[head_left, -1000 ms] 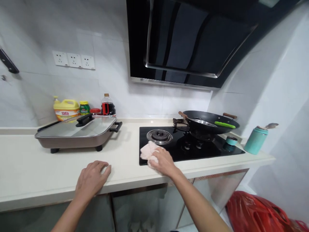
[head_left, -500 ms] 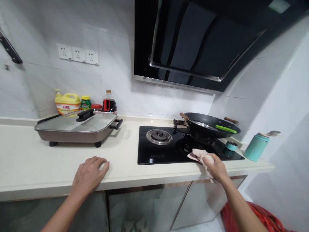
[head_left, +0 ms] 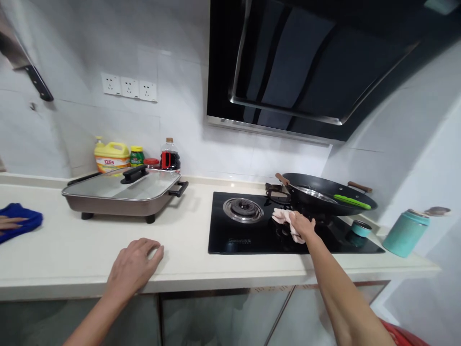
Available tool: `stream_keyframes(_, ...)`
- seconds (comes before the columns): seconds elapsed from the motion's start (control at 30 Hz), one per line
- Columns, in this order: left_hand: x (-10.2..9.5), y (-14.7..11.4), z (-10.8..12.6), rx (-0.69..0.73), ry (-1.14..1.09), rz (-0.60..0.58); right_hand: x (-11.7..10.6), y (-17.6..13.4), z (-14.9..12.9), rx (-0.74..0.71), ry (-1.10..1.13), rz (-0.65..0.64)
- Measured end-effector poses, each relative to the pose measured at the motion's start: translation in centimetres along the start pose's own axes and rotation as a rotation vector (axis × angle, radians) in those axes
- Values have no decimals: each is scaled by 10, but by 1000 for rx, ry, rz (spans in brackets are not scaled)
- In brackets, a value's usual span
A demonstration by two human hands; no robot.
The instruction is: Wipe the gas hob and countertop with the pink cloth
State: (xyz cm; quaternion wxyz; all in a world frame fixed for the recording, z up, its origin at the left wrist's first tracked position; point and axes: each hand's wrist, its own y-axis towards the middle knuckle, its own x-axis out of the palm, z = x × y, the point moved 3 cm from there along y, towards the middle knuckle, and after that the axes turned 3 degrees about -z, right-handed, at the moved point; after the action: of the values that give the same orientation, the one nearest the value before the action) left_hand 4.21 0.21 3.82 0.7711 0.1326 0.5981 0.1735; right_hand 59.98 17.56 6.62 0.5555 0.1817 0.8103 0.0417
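Observation:
My right hand (head_left: 302,225) presses a pale pink cloth (head_left: 286,216) onto the black glass gas stove (head_left: 234,246), between the left burner (head_left: 243,209) and the wok. My left hand (head_left: 135,262) rests on the front of the cream countertop (head_left: 187,262). Its fingers are loosely bent, the thumb stands apart, and nothing is in it. Behind the cloth, a black wok (head_left: 324,202) with wooden handles sits over the right burner. A green-handled utensil (head_left: 352,201) lies in the wok, along with something shiny and metallic.
At far left another person's hand (head_left: 10,223) is on a blue cloth (head_left: 27,216). A lidded electric pan (head_left: 115,204) stands behind my left hand. A teal flask (head_left: 406,233) and its cup (head_left: 361,228) are at right. The range hood (head_left: 288,72) hangs above.
My right hand has pushed the cloth farther back and slightly left on the stove. My left hand stays on the counter. Another person's hand with a blue cloth has come into view at left.

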Motion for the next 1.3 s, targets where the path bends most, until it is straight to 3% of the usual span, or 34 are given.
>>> stream_keyframes(0.13,-2,1,3,-22,11,-8,0,-7,2,-95,-167,-37)
stream_keyframes(0.37,-2,0,6,-28,29,-16,-16,-69,5,-265,-350,41)
stream_keyframes(0.53,-2,0,7,-26,54,-17,-14,-107,7,-294,-348,184)
stream_keyframes(0.63,-2,0,7,-14,64,-20,-7,-130,-4,-352,-207,178)
stream_keyframes(0.8,-1,1,6,-13,71,-30,8,-168,-71,-518,82,28)
stream_keyframes(0.97,0,2,4,0,63,-35,20,-194,-160,-647,83,-194)
stream_keyframes(1.07,0,2,2,1,56,-35,24,-203,-184,-749,103,-257)
stream_keyframes(1.17,1,2,1,3,42,-33,24,-199,-174,-763,124,-273)
stream_keyframes(1.3,2,4,-1,1,37,-40,15,-172,-111,-596,36,-183)
